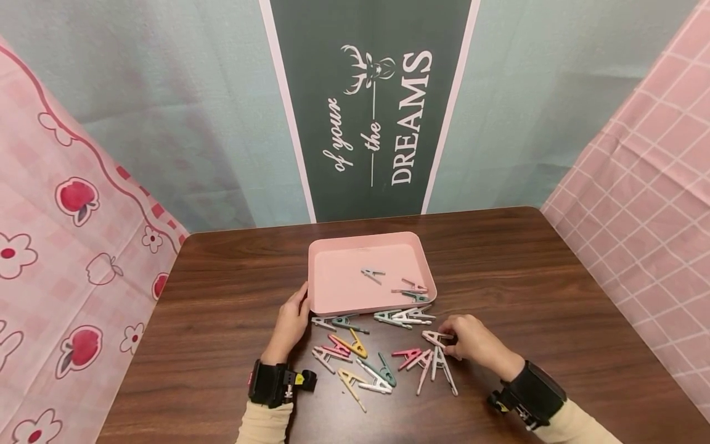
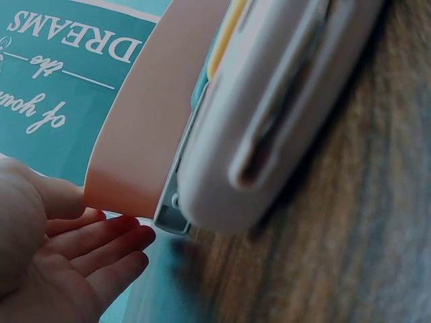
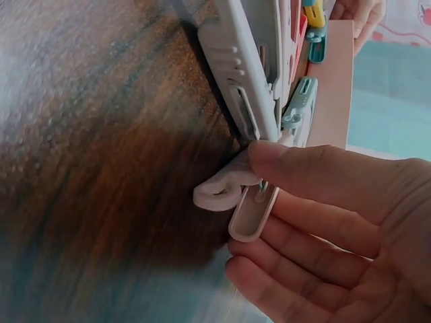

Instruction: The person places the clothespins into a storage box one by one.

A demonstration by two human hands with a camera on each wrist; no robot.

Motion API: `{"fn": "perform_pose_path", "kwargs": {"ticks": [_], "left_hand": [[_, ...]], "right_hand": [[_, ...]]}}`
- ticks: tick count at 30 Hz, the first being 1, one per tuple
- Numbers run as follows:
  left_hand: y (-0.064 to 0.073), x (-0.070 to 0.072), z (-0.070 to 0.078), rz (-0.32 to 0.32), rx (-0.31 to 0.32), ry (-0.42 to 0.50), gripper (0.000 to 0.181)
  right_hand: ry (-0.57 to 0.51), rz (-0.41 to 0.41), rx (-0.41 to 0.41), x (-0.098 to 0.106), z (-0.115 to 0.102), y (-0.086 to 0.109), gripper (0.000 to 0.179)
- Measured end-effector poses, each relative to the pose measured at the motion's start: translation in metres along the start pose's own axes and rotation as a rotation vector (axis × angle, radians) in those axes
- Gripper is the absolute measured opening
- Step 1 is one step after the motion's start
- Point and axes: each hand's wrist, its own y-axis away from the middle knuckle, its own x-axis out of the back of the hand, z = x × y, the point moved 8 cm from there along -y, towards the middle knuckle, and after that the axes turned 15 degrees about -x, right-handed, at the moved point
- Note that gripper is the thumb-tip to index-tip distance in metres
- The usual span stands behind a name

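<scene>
A pale pink clip (image 1: 434, 337) is pointing leftward from the right hand (image 1: 476, 344), its long axis running roughly crosswise; thumb and fingers are pinching it. Tabletop (image 1: 560, 296) is extending rightward of that hand. The left hand (image 1: 290, 319), fingers loosely extended, is touching the tray's (image 1: 338, 277) left edge.

Curtained booth — printed hangings (image 1: 166, 111), table (image 1: 499, 265)

A dark wood-grain tabletop (image 1: 499, 265) lies before a blue-green backdrop (image 1: 183, 123), whose dark panel (image 1: 355, 111), edged with pale stripes (image 1: 288, 111), carries a white deer head (image 1: 381, 69) and the sideways words (image 1: 413, 117) "of your", "the" and "DREAMS". On the left hangs a pink cloth (image 1: 50, 277) printed with red apples (image 1: 77, 195) and flowers (image 1: 16, 256); on the right, a pink sheet (image 1: 646, 209) with a white grid.
</scene>
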Motion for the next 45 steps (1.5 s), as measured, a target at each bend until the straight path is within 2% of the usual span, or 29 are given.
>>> {"fn": "perform_pose_path", "kwargs": {"ticks": [12, 23, 34, 41, 45], "left_hand": [[-0.001, 0.0, 0.0, 0.004, -0.002, 0.004, 0.041], [-0.001, 0.0, 0.0, 0.001, 0.017, 0.02, 0.042], [-0.001, 0.001, 0.001, 0.007, 0.002, 0.014, 0.041], [0.0, 0.002, 0.001, 0.008, 0.001, 0.009, 0.041], [0.001, 0.001, 0.001, 0.007, 0.008, 0.016, 0.041]], "right_hand": [[0.003, 0.042, 0.034, 0.0, -0.002, -0.001, 0.021], [0.029, 0.12, 0.076, 0.012, -0.011, -0.001, 0.02], [0.038, 0.176, 0.133, 0.024, -0.027, -0.001, 0.022], [0.04, 0.162, 0.098, 0.03, -0.034, -0.008, 0.027], [0.036, 0.15, 0.105, 0.034, -0.039, -0.013, 0.026]]}}
